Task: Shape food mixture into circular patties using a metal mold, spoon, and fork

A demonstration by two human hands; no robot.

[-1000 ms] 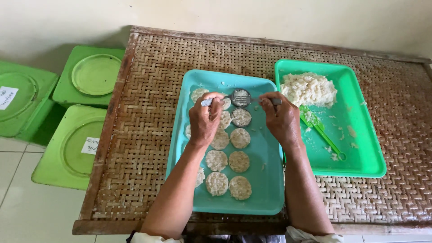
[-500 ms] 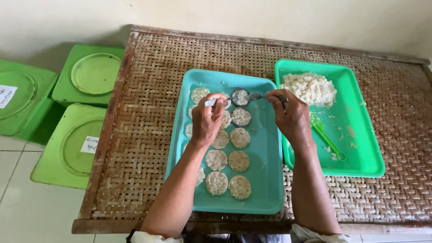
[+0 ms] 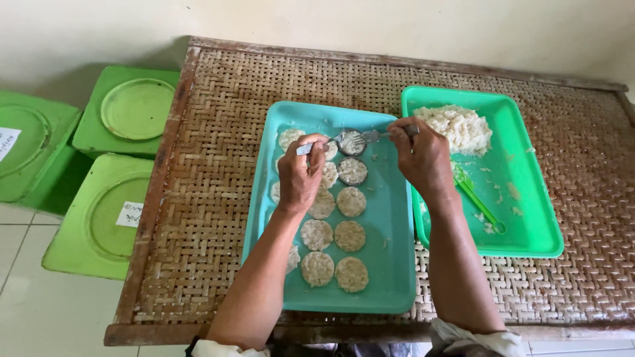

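Head view, the only one I have. My left hand (image 3: 301, 175) sits over the teal tray (image 3: 393, 264), fingers curled tight around a metal utensil (image 3: 314, 147) whose tip points toward 3 o'clock at the round mould (image 3: 350, 142). My right hand (image 3: 423, 158) is at 3 o'clock of the mould, fingers pinched closed on a fork (image 3: 380, 135); its tines reach toward 9 o'clock and touch the mould's rim. The mould sits at the tray's 12 o'clock end, filled with whitish rice mix.

Patties (image 3: 334, 231) lie in two rough columns down the tray from 12 to 6 o'clock, round and flat, some partly hidden under my left hand and forearm.

The green tray (image 3: 529, 218) is just beside the teal one at its 3 o'clock, edges touching or nearly so. A rice pile (image 3: 456, 125) fills its 11 o'clock corner. A green spoon (image 3: 479, 201) lies slanted in it, partly hidden by my right wrist, with scattered rice bits around.

Both trays rest on a woven table (image 3: 211, 172). Three green bins (image 3: 132, 109) stand on the tiled floor at the table's 9 o'clock.
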